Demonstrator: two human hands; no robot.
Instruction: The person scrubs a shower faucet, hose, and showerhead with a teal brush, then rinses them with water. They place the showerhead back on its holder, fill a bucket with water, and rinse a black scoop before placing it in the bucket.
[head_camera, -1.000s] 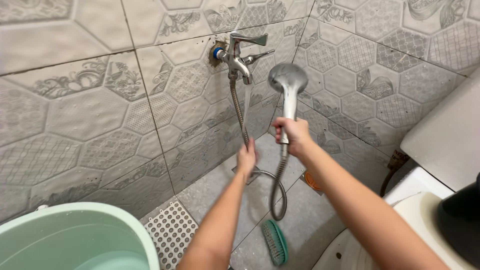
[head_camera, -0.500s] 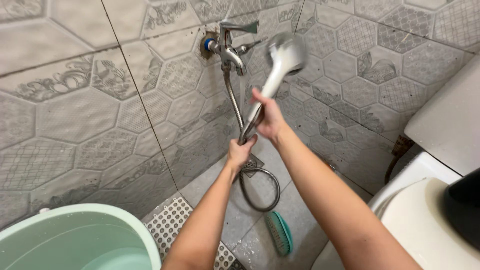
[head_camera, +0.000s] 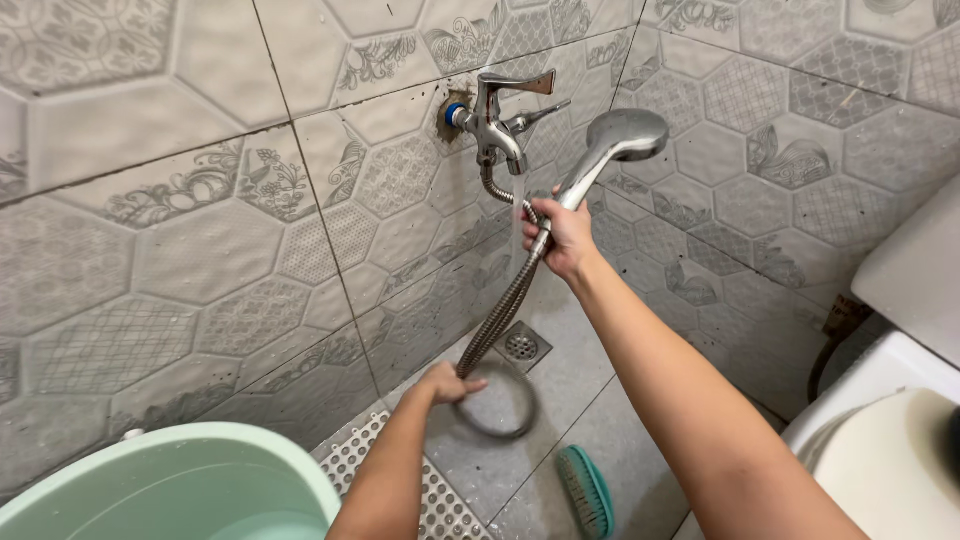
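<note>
Gripping the shower head by its handle, your right hand holds it up beside the wall tap; your left hand is closed around the metal hose low above the floor drain.

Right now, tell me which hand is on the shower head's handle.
The right hand, raised near the tap. The left hand grips the hose low down.

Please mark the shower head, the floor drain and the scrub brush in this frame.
shower head (head_camera: 627, 134): head view, on the back of the round silver head.
floor drain (head_camera: 521, 346): head view, on the round grate in the square plate.
scrub brush (head_camera: 588, 490): head view, on its green bristle side.
</note>
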